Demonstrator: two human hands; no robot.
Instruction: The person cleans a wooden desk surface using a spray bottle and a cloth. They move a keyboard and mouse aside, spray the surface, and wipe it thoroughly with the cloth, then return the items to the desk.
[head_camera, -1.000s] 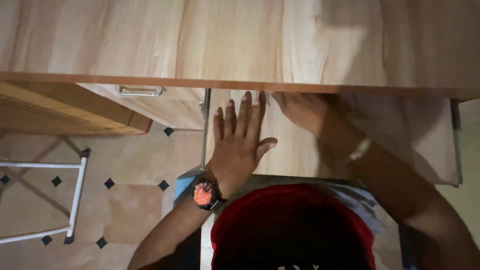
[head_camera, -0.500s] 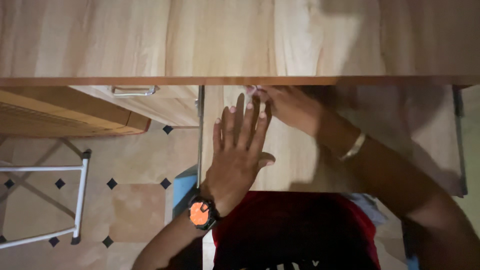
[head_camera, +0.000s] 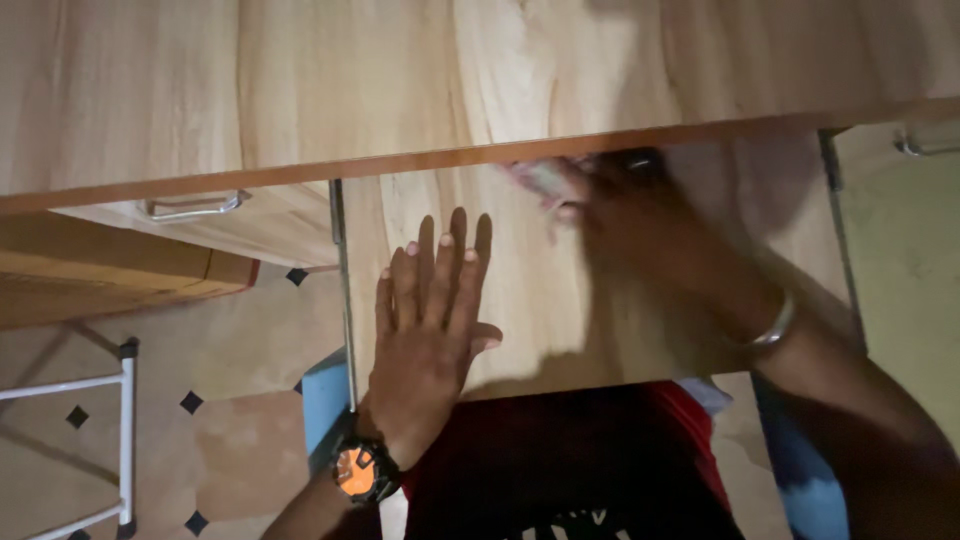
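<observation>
Head view: both hands on a pulled-out wooden shelf under the counter.
Left hand lies flat, fingers spread, holding nothing. Right hand, blurred, closes on a small pinkish object beyond the left fingertips; its kind cannot be told.

Orange-faced watch, black-diamond tan floor

Right hand blurred, fingertips hidden under desktop
</observation>
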